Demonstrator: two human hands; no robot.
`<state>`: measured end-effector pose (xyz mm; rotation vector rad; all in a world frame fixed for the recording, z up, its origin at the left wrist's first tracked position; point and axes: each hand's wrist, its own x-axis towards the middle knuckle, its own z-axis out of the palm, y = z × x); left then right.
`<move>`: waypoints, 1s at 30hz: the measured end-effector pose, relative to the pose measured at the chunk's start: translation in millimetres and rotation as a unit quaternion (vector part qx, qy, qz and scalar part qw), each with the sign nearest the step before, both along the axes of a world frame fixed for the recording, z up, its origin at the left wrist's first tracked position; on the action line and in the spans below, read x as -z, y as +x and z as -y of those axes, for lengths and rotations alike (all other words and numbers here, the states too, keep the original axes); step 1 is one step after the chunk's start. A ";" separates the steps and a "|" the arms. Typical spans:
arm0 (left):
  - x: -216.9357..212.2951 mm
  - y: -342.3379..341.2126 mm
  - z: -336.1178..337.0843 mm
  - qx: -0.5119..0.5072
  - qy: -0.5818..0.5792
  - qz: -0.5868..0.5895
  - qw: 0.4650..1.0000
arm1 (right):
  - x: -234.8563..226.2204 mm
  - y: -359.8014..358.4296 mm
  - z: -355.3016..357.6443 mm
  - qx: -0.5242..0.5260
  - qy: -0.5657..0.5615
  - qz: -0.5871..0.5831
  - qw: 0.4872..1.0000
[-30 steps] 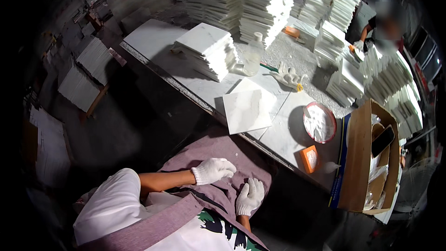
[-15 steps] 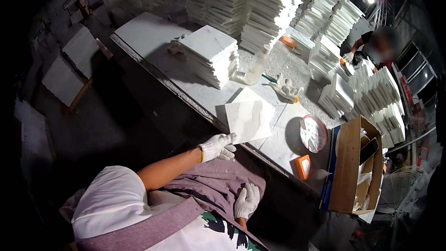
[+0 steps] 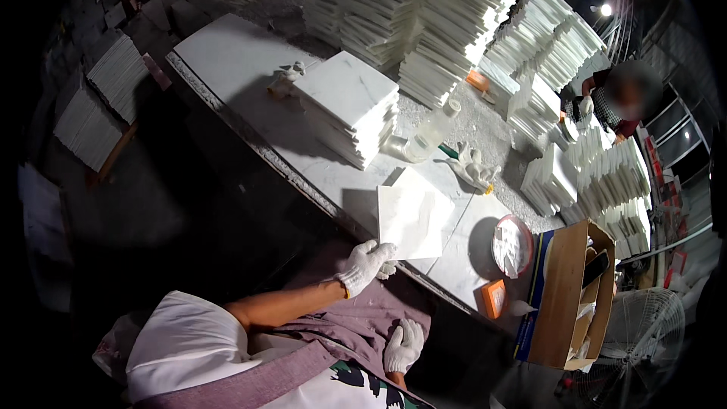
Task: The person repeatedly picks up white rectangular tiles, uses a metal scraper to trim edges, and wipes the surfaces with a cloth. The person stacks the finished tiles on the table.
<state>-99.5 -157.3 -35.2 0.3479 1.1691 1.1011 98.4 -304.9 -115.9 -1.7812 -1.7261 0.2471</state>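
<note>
My left hand (image 3: 368, 266), in a white knit glove, pinches the near corner of a white marble tile (image 3: 400, 233) with grey veining. The tile is held tilted at the table's front edge. Behind it, a second pale tile (image 3: 411, 179) pokes out, mostly hidden. My right hand (image 3: 404, 345), gloved as well, lies on the mauve apron (image 3: 333, 316) with its fingers stretched out and nothing in them. Left of the held tile, a neat stack of marble tiles (image 3: 347, 91) stands on the table (image 3: 235, 45).
A clear plastic bottle (image 3: 432, 136), a crumpled glove (image 3: 475, 170), a tub of white paste (image 3: 513, 246) and an orange block (image 3: 494, 299) sit rightward. Beyond are a cardboard box (image 3: 564, 295), a fan (image 3: 632, 341), tall tile stacks (image 3: 454, 23) and another person (image 3: 606, 98).
The held tile has turned slightly and its near edge is further from the table's edge toward me. My left hand has shifted right and lower in view. The right hand stays on the apron.
</note>
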 end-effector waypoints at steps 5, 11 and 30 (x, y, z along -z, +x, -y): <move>-30.1 -36.4 -6.0 0.032 0.073 -0.032 0.996 | 1.2 1.1 -1.6 0.003 -0.029 -0.001 1.000; -59.4 -103.0 8.3 0.065 0.169 -0.063 0.981 | -0.3 -2.1 -4.5 0.005 -0.035 0.006 0.999; -113.0 -203.4 -29.8 -0.009 0.299 -0.227 0.927 | 2.4 -1.4 -6.6 0.008 -0.029 0.011 0.999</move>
